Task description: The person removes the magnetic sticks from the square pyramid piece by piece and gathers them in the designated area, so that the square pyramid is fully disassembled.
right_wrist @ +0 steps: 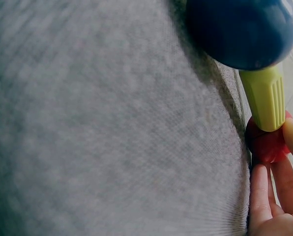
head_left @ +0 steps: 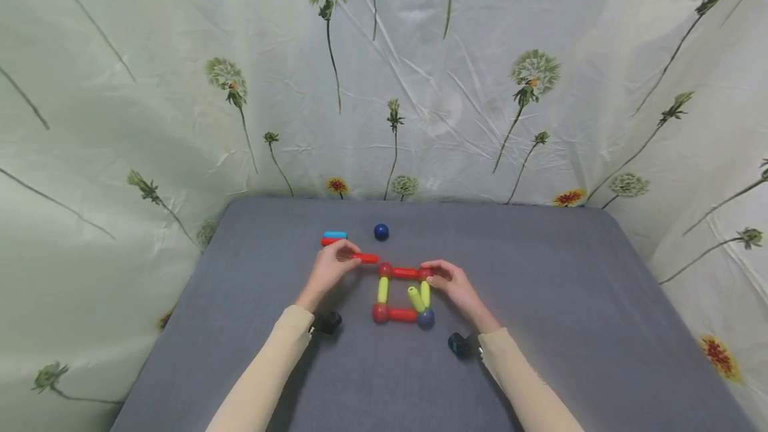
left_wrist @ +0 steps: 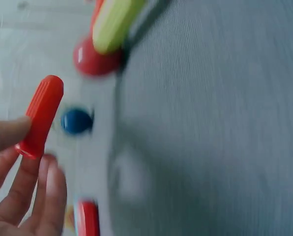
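My left hand (head_left: 332, 267) pinches a red rod (left_wrist: 42, 115) between thumb and fingers, above the table and just left of a square of rods and balls. With its thumb and fingertips, my right hand (head_left: 454, 285) grips the red ball (right_wrist: 269, 140) at the square's far right corner. Red balls (head_left: 381, 313) form the left corners, and a blue ball (head_left: 425, 318) the near right one. Red rods (head_left: 402, 315) make the near and far sides; yellow rods (head_left: 383, 291) make the left and right sides. Another yellow rod (head_left: 416, 299) slants up from the blue ball.
Behind the square lies a loose dark blue ball (head_left: 381, 232). A light blue rod (head_left: 335, 235) and a red rod (head_left: 331, 242) lie side by side beyond my left hand. A flower-patterned curtain (head_left: 360, 139) hangs behind the grey table (head_left: 540, 272).
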A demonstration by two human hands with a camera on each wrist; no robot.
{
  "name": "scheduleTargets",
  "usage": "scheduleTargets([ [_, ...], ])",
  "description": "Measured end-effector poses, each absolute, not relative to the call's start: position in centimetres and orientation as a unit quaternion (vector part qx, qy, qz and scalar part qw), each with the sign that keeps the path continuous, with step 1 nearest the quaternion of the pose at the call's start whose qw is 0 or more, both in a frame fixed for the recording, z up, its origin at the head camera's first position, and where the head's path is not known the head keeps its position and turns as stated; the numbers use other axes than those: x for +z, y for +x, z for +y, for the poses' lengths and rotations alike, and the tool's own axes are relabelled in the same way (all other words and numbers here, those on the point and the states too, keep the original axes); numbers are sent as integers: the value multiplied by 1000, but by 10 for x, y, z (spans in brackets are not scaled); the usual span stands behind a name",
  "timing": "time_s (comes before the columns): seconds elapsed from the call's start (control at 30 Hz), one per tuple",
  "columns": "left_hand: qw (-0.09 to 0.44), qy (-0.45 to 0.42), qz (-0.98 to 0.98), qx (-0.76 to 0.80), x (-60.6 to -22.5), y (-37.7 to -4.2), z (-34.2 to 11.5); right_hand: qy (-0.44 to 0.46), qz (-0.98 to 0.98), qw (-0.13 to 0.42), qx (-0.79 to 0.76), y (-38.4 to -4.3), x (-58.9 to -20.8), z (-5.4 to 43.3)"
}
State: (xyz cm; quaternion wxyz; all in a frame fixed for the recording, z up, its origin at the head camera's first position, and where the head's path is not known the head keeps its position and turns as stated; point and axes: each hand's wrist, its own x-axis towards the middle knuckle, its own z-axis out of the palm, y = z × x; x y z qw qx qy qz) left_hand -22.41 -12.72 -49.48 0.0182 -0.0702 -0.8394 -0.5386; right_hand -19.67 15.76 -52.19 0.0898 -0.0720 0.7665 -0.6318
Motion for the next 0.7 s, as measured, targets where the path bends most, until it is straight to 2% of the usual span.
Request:
scheduleTargets([
  [0.3,61,15,-884,-463,-501,-239,-180,-65,765,95,-633,-195,-519,157],
  [0.7,57,39,-894,-442,-506,-254,-178,-63,765,95,-634,-194,-519,157],
])
